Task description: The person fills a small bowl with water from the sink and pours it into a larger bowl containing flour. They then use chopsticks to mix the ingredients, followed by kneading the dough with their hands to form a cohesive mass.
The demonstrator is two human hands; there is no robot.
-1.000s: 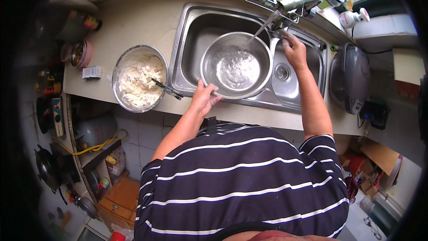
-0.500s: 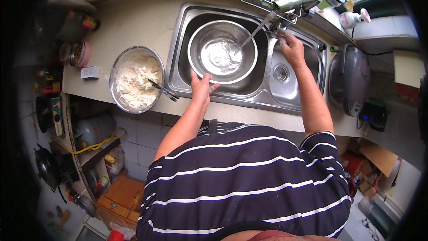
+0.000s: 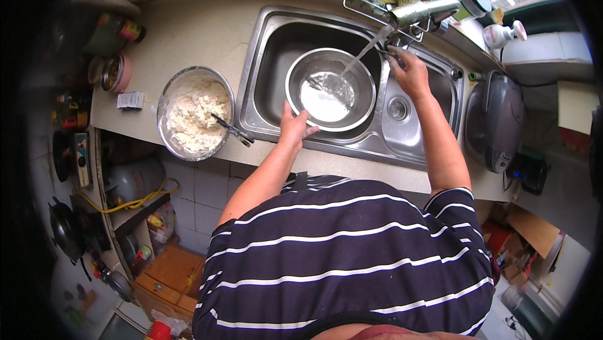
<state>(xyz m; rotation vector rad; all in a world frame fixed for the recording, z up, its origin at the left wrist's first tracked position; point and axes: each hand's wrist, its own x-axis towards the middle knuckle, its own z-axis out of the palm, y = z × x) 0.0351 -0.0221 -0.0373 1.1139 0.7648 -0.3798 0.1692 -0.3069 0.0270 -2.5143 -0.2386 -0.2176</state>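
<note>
A stainless steel bowl (image 3: 301, 90) sits low in the larger sink basin (image 3: 267, 82), with water in its bottom. My left hand (image 3: 295, 127) grips the near-left part of its rim, thumb and fingers at the edge. Water streams from the metal faucet (image 3: 424, 10) into this bowl. Beside the faucet, my right hand (image 3: 409, 71) has its fingers closed on the thin faucet lever (image 3: 383, 51). To the left on the counter stands another metal bowl (image 3: 162, 114) of shaggy flour dough (image 3: 193, 117); dark-handled utensils (image 3: 233, 131) lean over its rim.
The smaller basin (image 3: 411, 129) is under my right forearm. A wire rack (image 3: 352, 5) with scrub cloths hangs behind the faucet. On the right stands a grey rice cooker (image 3: 496, 120). A small box (image 3: 130, 100) and a pink-sided jar (image 3: 119, 74) are at the counter's left.
The steel bowl has shifted right and nearer to me in the basin, with my left hand on its rim. My right hand stays at the faucet lever while the water keeps running.
</note>
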